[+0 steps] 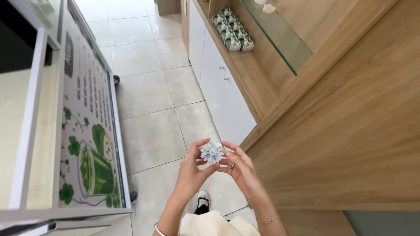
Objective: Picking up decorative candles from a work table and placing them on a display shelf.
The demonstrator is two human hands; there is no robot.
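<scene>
So there's this little pale-blue and white paper flower (pixel 212 151), kind of a folded rosette with pointy petals and a round whitish centre, held up in the air over the floor, about chest height in the head view. Both hands are on it. The left hand (pixel 191 169) comes up from below with the thumb and fingertips pinched narrow against the flower's left edge. The right hand (pixel 241 168) meets it from the other side, fingers (pixel 230 155) curled in close and touching the right rim, and there's a ring on one of them. So it's a two-handed fingertip grip, nothing spread wide.

Thin bracelet on each wrist too: a silvery bangle (pixel 158 229) on the left, a fine chain (pixel 266 221) on the right.

Straight below the hands is a pale tiled floor (pixel 148 100), plus a black-and-white sneaker (pixel 202 202) and some cream fabric (pixel 214 223) near the bottom edge.

On the right is a big wooden cabinet (pixel 350 131) with white drawer fronts (pixel 223 94) further back. A row of green-and-white patterned cups (pixel 232 29) sits on its wooden ledge, well apart from the hands, next to a glass shelf (pixel 280 37).

On the left stands a wheeled cart (pixel 65 131) with a side panel showing green clover leaves and a green drink.
</scene>
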